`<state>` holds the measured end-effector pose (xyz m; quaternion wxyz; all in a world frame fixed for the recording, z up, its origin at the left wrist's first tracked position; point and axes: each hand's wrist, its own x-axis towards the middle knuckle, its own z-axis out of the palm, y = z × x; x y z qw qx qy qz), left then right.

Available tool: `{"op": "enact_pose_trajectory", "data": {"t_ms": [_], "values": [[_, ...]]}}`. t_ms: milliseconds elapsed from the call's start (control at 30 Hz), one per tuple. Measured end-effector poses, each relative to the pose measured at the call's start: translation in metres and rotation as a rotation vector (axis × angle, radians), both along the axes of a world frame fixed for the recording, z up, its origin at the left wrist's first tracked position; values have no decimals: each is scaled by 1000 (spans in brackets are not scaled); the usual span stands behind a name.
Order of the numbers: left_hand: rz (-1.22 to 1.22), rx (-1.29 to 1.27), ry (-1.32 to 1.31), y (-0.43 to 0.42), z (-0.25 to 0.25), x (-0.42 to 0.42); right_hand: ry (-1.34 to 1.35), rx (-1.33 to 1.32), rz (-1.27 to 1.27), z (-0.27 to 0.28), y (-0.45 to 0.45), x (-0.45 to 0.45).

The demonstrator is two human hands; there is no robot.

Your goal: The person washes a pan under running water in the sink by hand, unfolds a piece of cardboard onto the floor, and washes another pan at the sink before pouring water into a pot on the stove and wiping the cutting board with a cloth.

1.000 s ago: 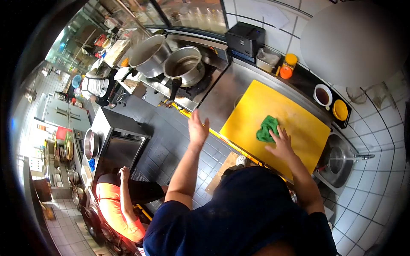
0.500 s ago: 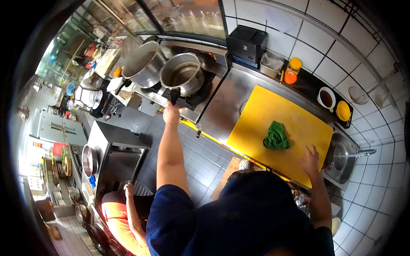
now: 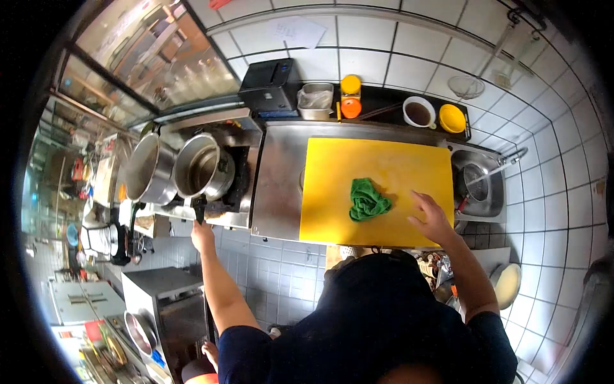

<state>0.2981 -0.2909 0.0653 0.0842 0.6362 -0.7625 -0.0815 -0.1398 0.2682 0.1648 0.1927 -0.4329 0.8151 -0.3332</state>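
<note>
My left hand (image 3: 203, 237) is wrapped round the black handle of a steel saucepan (image 3: 220, 171), which is on the stove. Inside the saucepan is a little liquid or a stained bottom; I cannot tell which. A second steel pot (image 3: 148, 168) stands close to its left. Over the right part of the yellow cutting board (image 3: 326, 211), my right hand (image 3: 433, 221) is open with its fingers apart, holding nothing. Whether it touches the board is unclear. A crumpled green cloth (image 3: 368, 201) lies on the board, left of that hand.
To the right is a sink (image 3: 492, 203) with a strainer under the running tap (image 3: 515, 155). Along the wall shelf stand a black printer-like box (image 3: 268, 86), a metal container (image 3: 315, 102), a white bowl of dark liquid (image 3: 419, 113) and a yellow bowl (image 3: 452, 119). A co-worker's hand (image 3: 210, 352) shows at lower left.
My view has swung to the right, so the stove appears further left. My right hand has moved closer to the green cloth. My left hand keeps hold of the saucepan handle.
</note>
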Motion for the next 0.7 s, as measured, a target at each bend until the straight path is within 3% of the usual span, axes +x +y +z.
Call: {"op": "enact_pose_trajectory", "data": {"t_ms": [100,200,267,367,400,500,600,700], "values": [[154,34,75,28,25,-23,-57,-159,187,62,-38,15],[143,-503,-20,65,17,-36,45,-482,476,115,-77,31],[142,-425,29,94,13,-48,102,-796,717,162,-101,46],[-92,-492,169,160,-13,-69,-381,-1095,937,216,-116,85],[-197,-539,231,178,-30,-75,-475,-1285,991,229,-121,95],[-274,-363,287,251,-36,-101,-610,-1789,1140,262,-134,116],[-372,-358,330,296,-35,-125,-849,-1845,1160,260,-113,124],[-409,-225,317,323,-21,-139,-742,-1827,1152,246,-110,118]]}}
